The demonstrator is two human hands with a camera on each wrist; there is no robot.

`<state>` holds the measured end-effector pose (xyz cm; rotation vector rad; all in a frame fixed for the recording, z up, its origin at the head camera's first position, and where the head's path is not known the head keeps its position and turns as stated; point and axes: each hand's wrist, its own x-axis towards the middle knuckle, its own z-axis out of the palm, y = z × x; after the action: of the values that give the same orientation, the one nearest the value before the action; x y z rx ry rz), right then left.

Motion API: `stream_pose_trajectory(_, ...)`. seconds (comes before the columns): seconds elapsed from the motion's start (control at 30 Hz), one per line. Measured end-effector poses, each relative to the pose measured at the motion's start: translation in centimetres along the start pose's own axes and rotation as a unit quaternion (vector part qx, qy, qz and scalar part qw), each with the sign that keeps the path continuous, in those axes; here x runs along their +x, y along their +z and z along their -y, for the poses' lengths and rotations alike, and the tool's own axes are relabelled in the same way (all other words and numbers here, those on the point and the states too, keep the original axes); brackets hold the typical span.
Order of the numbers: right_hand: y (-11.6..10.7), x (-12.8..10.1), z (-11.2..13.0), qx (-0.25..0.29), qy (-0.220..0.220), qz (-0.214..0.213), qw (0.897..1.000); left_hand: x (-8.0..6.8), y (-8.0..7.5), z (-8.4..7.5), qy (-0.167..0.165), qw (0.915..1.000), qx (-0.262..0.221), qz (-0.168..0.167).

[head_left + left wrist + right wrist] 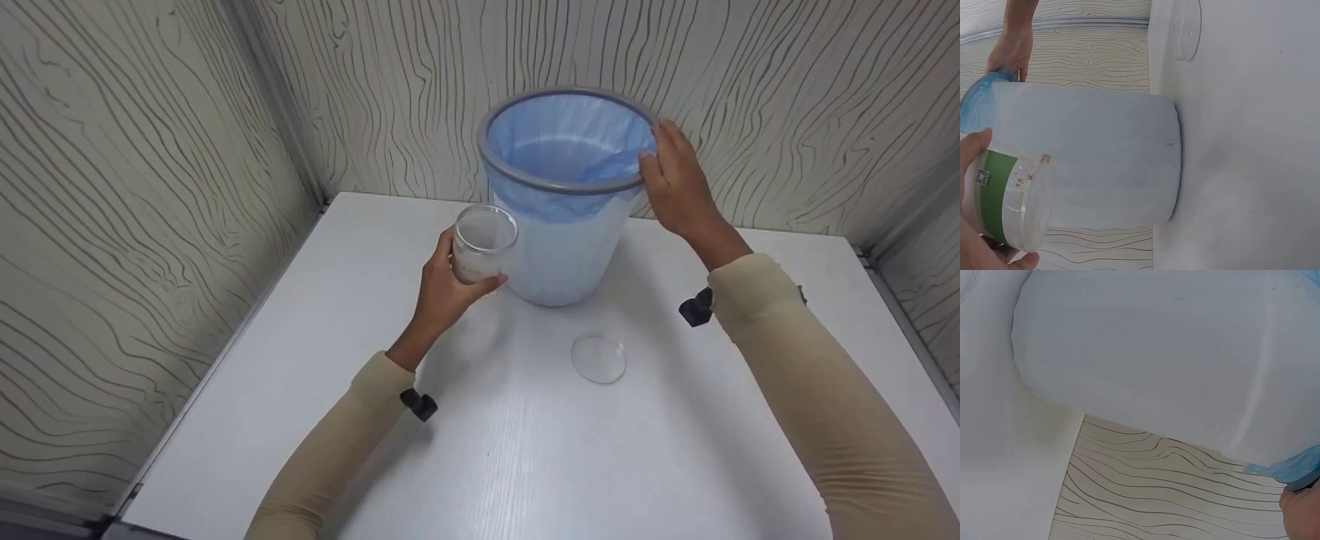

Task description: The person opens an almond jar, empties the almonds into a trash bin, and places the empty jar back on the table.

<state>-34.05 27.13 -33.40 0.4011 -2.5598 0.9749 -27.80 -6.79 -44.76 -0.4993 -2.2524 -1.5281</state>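
Observation:
My left hand (pixel 441 291) grips a clear jar (pixel 481 259) that has no lid on it, held above the table just left of a trash bin. In the left wrist view, the jar (pixel 1027 208) shows a green label band and brown specks near its base. The white trash bin (pixel 562 251) stands on the table with a blue liner (pixel 555 139) inside and a grey rim. On the bin's right side, my right hand (pixel 681 186) holds the rim, its thumb over the inner edge. The right wrist view shows only a part of this hand (pixel 1303 512).
A clear round lid (pixel 598 358) lies on the white table (pixel 510 465) in front of the bin. Wood-patterned panels (pixel 390 97) rise behind the bin and at both sides.

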Motion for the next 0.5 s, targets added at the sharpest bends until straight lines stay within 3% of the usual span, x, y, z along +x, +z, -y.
stream_pose_trajectory(0.5, 0.00, 0.08, -0.04, -0.005, -0.007, -0.005, 1.000, -0.89, 0.97, 0.96, -0.020, 0.9996, -0.003, 0.018)
